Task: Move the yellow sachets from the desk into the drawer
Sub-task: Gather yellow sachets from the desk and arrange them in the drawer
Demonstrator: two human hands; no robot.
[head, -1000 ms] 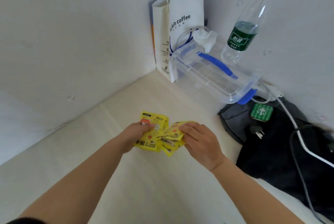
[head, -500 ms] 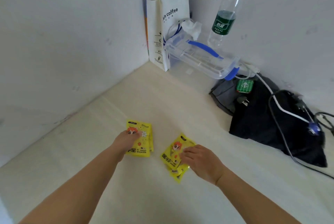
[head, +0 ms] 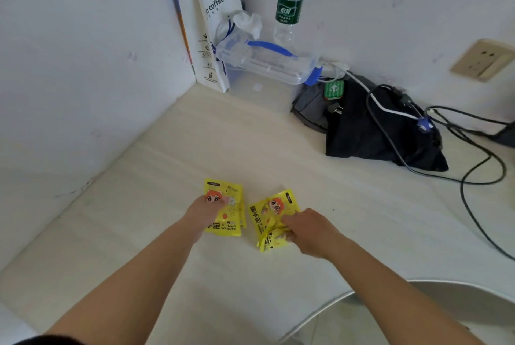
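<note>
Two small stacks of yellow hand-warmer sachets lie on the pale desk. The left stack lies flat under the fingers of my left hand, which press on its near left part. The right stack is fanned and slightly lifted; my right hand has its fingers curled around its lower sachets. A narrow strip of desk separates the stacks. No drawer is in view.
A white paper coffee bag, a clear plastic box with blue clips and a green-labelled bottle stand in the far corner. A dark bag with cables lies at the right. A wall socket is on the right wall.
The sachets were in one bunch between both hands; now they are split into two stacks, pulled nearer along the desk. The camera has drawn back, showing more desk.
</note>
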